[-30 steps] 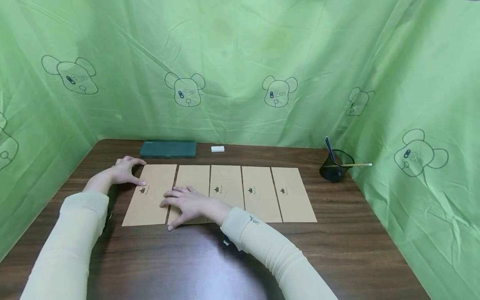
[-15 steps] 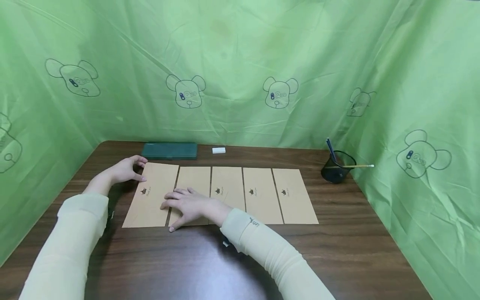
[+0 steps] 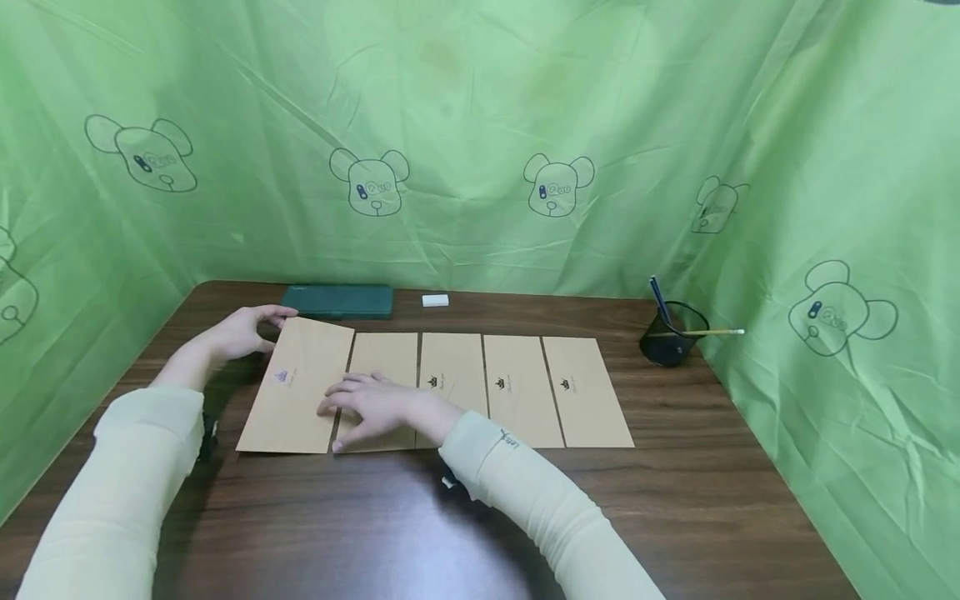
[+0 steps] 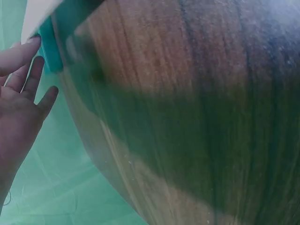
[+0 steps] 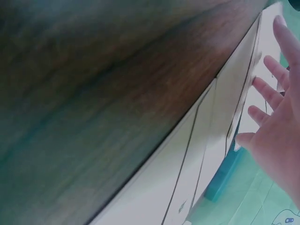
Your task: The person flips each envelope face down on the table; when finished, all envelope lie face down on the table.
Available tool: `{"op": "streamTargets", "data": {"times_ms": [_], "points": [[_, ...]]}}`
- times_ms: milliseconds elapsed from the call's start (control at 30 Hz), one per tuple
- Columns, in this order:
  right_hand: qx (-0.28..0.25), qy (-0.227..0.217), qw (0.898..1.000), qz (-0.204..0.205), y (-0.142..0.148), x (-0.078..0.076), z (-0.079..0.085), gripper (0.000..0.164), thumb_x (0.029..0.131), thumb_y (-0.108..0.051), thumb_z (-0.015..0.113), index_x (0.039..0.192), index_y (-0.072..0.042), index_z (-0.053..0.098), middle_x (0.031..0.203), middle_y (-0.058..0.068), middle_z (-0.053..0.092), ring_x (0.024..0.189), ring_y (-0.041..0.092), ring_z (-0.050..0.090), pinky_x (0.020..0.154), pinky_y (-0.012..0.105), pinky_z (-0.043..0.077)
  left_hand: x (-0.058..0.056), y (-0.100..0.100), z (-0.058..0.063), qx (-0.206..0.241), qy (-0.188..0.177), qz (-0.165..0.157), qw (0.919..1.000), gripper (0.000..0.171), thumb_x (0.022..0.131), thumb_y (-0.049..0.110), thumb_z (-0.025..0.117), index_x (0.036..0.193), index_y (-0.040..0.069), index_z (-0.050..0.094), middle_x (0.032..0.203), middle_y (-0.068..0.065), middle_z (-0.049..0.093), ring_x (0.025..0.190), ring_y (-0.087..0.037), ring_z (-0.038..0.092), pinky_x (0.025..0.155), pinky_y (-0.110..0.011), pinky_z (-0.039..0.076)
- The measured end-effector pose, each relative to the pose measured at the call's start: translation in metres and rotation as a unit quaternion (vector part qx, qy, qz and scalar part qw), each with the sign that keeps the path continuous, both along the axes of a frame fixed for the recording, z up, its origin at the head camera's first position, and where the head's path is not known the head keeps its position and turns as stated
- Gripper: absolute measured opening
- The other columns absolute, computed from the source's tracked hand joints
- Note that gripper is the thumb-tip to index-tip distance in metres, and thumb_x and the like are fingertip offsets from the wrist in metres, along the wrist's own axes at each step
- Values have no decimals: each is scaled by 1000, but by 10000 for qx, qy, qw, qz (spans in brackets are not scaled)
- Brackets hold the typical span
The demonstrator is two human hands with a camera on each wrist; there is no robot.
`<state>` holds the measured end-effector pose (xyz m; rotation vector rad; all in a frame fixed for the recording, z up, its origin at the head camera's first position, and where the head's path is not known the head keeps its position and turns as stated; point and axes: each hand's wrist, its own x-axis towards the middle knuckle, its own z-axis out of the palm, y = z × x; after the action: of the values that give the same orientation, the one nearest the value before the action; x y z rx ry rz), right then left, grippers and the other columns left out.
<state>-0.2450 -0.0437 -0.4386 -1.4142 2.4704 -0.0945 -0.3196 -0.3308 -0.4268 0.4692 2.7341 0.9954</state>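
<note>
Left hand point(image 3: 243, 333) pinches the leftmost card point(image 3: 300, 392) by its far-left corner — raised off the table point(image 3: 375, 517) now, flat a second ago. Lifting seems under way. Right hand point(image 3: 371, 407), fingers spread — over that card and the second card point(image 3: 384, 353).

"What sort of place is it?"

"From my remote seat, I see a small, booth-like workplace: a desk point(image 3: 712, 508), and green cloth point(image 3: 465, 100) with printed animal heads point(image 3: 377, 188) hangs across the upper frame and along both sides."

"Home or office?"

"I cannot tell; the pen cup point(image 3: 663, 348), right of centre, suits either."
</note>
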Motion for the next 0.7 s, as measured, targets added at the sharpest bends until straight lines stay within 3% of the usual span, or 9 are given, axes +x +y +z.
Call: {"op": "streamTargets", "data": {"times_ms": [200, 333, 433, 567, 700], "points": [[-445, -348, 9983, 143, -4, 3, 5, 65, 91, -59, 46, 148, -31, 28, 151, -11, 31, 143, 15, 19, 117, 35, 12, 0, -2, 9, -110, 273, 30, 9996, 52, 82, 5, 70, 130, -2, 50, 104, -17, 59, 108, -37, 51, 90, -51, 40], [-890, -891, 9920, 131, -5, 5, 9, 69, 93, -54, 46, 151, -27, 19, 155, -10, 23, 141, 7, 20, 114, 22, 12, -2, -1, 14, -300, 559, 50, 9980, 42, 83, 12, 72, 120, -1, 58, 98, -14, 61, 101, -34, 55, 86, -47, 40], [-1313, -1499, 9799, -42, -4, 5, 12, 73, 93, -49, 50, 152, -28, 12, 156, -10, 19, 140, 6, 25, 112, 21, 19, -4, 0, 17, -409, 754, 34, 9963, 36, 83, 17, 73, 113, 0, 60, 96, -13, 61, 97, -33, 55, 83, -42, 40], [-1929, -2269, 9542, -292, -3, 7, 17, 83, 91, -40, 59, 151, -36, 2, 155, -6, 21, 134, 13, 38, 106, 26, 34, -5, 2, 25, -493, 1051, -32, 9932, 30, 81, 18, 75, 103, 1, 61, 93, -11, 60, 92, -31, 55, 79, -37, 41], [-2380, -2577, 9361, -263, -4, 9, 22, 97, 85, -32, 69, 148, -42, -4, 155, -5, 18, 123, 13, 49, 97, 23, 43, -5, 3, 34, -486, 1235, 9, 9912, 30, 79, 19, 77, 96, 3, 59, 94, -11, 60, 92, -30, 55, 81, -43, 40]]}}
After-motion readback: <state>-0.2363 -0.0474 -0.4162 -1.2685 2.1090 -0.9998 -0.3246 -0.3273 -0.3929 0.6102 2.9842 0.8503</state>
